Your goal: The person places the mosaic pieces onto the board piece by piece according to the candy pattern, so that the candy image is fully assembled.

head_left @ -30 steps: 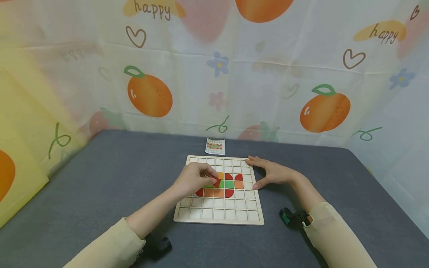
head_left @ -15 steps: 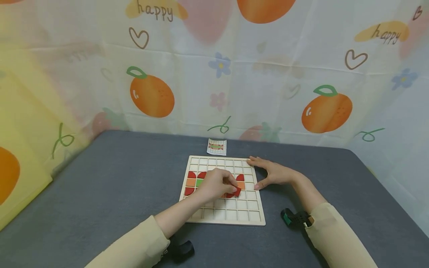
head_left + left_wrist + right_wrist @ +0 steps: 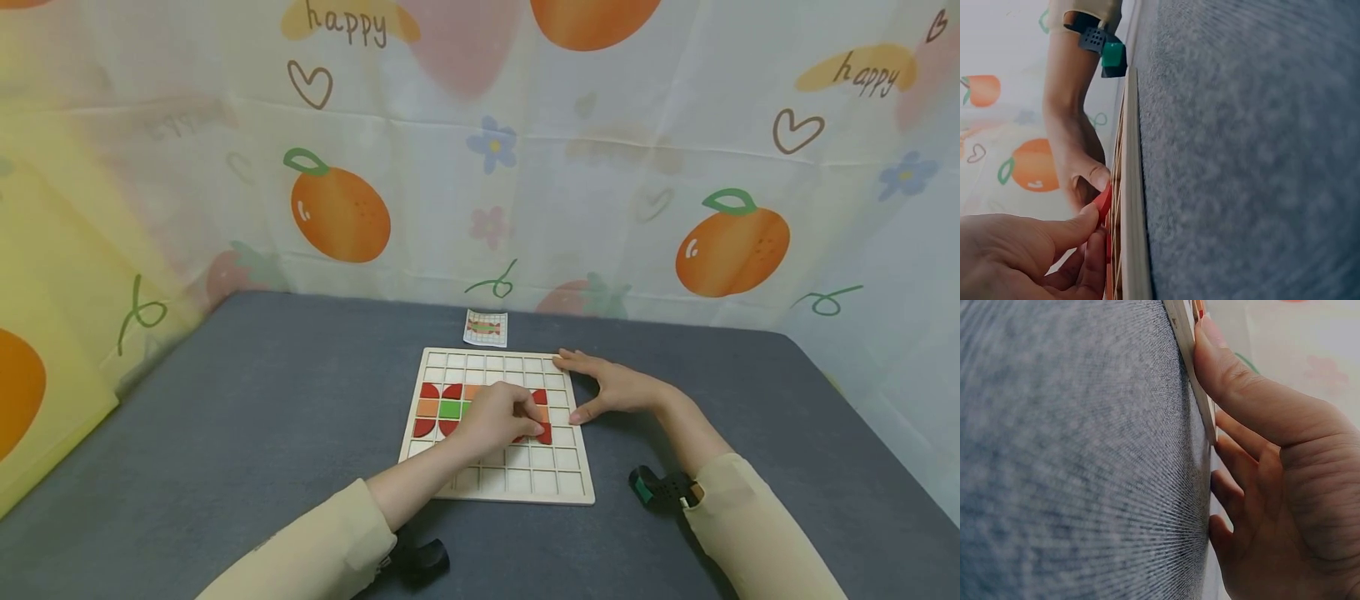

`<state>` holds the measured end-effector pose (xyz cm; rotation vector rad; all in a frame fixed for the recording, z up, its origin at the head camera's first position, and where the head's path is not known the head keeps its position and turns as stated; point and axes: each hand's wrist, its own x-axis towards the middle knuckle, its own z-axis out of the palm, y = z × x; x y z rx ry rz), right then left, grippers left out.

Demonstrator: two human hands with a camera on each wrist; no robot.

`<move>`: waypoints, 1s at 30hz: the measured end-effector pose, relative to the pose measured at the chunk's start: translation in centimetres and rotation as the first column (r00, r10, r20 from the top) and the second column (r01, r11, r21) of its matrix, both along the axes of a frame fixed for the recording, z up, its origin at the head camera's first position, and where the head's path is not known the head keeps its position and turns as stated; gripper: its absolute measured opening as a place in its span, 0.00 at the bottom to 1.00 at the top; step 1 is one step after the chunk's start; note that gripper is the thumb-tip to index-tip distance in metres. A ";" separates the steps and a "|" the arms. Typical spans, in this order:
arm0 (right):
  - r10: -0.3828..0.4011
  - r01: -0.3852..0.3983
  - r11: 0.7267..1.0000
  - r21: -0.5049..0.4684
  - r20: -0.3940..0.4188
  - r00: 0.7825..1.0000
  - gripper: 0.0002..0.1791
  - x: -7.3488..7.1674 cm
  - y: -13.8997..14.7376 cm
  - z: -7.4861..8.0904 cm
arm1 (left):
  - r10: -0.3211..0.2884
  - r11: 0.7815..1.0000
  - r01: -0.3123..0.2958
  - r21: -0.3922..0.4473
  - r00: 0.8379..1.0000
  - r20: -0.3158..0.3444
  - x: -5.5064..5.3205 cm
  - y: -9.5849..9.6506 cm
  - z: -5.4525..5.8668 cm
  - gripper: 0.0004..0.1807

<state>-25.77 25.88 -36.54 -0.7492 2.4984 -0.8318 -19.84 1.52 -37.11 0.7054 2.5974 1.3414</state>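
A pale wooden grid board (image 3: 480, 487) lies on the table, several red, orange and green tiles set in its cells. My left hand (image 3: 495, 421) reaches over it and pinches a red tile (image 3: 546, 434) between thumb and fingers, low at a cell on the right side of the pattern. In the left wrist view that tile (image 3: 1104, 203) stands tilted at the board's surface. My right hand (image 3: 618, 385) rests at the board's right edge, thumb and fingers spread. The right wrist view shows its thumb (image 3: 1225, 372) on the board's edge. My left hand hides the middle tiles.
Behind the board lies a small card (image 3: 485, 328) printed with a coloured grid pattern. A printed cloth (image 3: 420, 167) with oranges hangs behind the dark grey table (image 3: 262, 400). Black wrist devices (image 3: 660, 487) sit under both forearms.
My left hand has carried the red tile rightward across the board and lowered it to a cell at the lower right of the pattern. My right hand stays at the board's edge.
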 end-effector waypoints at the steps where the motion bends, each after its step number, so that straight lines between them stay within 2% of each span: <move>1: 0.001 -0.001 1.000 -0.001 0.000 1.000 0.55 0.0 0.0 0.0 | -0.005 1.000 0.005 -0.006 1.000 -0.010 0.0 0.1 0.0 0.03; 10: -0.001 0.001 1.000 0.001 -0.010 1.000 0.55 0.1 0.0 0.1 | -0.008 0.998 0.002 -0.070 0.997 -0.074 0.1 0.3 0.0 0.03; 22: -0.001 0.001 1.000 0.004 -0.001 1.000 0.55 0.1 0.1 0.1 | -0.024 0.997 0.019 -0.079 0.998 -0.055 0.2 0.1 0.1 0.02; 30: -0.009 0.009 1.000 0.024 -0.007 1.000 0.55 0.1 0.0 0.1 | -0.051 0.994 0.041 -0.102 0.994 -0.097 0.3 0.2 0.2 0.04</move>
